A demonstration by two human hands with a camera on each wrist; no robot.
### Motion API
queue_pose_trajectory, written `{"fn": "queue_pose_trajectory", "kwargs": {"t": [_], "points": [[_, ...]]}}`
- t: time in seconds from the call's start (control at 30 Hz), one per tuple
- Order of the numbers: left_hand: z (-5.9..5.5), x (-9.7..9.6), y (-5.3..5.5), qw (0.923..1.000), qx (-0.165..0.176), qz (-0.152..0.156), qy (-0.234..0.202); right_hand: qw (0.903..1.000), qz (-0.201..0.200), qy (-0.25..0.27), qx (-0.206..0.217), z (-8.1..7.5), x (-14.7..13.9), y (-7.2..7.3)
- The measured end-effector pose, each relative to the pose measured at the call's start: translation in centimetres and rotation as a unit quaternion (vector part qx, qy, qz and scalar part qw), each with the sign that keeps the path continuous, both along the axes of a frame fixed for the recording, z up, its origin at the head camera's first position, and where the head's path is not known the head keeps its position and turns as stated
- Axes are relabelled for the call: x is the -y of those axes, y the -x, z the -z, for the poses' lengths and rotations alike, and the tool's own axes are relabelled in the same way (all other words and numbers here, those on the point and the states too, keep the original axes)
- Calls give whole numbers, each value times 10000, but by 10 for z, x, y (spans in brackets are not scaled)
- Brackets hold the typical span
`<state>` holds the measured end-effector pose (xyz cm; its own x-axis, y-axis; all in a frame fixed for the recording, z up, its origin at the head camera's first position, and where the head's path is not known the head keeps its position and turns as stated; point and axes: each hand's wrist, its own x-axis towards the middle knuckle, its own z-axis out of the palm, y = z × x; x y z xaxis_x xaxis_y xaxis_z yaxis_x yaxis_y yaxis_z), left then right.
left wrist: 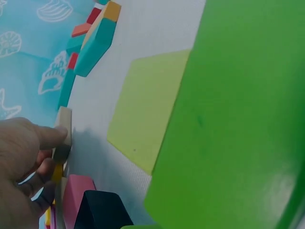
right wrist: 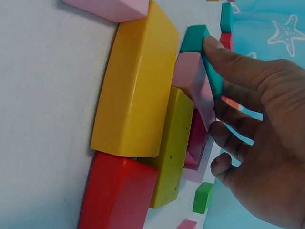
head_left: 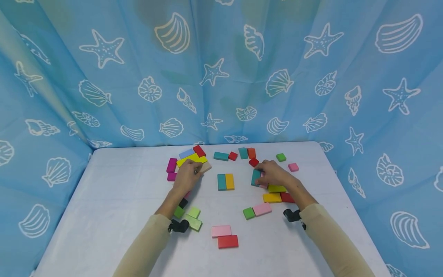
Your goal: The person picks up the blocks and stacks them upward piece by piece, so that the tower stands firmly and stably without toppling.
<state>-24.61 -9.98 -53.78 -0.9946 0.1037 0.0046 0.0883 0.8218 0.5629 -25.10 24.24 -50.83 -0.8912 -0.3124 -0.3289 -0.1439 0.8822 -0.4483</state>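
In the head view my left hand (head_left: 187, 177) is at the back-left group of blocks, beside yellow blocks (head_left: 188, 159). Its thumb presses a beige block (left wrist: 65, 119), with curled fingers at the block's shaded lower end. My right hand (head_left: 273, 173) grips a teal block (head_left: 255, 177) in the right-hand group. The right wrist view has the thumb at one end of that block and fingertips near its other end. A pink block (right wrist: 187, 71) lies right against the teal one, with an olive-yellow block (right wrist: 172, 143) close by.
Mid-table, a teal block (head_left: 221, 182) and an orange-yellow block (head_left: 229, 181) lie side by side. Nearer are a pink block (head_left: 221, 231), a red block (head_left: 228, 241) and light green blocks (head_left: 193, 223). A shell-patterned blue curtain (head_left: 214, 96) hangs behind the white table (head_left: 121, 200).
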Motion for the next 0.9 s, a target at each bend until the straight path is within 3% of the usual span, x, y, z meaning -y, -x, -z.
{"fn": "queue_pose_trajectory", "kwargs": {"t": [0.3, 0.67, 0.9], "points": [[-1, -1, -1, 9999, -5, -45, -155, 9966, 194, 711, 364, 2, 2, 0], [-8, 0, -8, 9970, 360, 678, -109, 9909, 323, 1270, 321, 1, 0, -4], [-12, -3, -16, 9973, 351, 535, -348, 9871, 219, 1560, 277, -1, 6, -3]]}}
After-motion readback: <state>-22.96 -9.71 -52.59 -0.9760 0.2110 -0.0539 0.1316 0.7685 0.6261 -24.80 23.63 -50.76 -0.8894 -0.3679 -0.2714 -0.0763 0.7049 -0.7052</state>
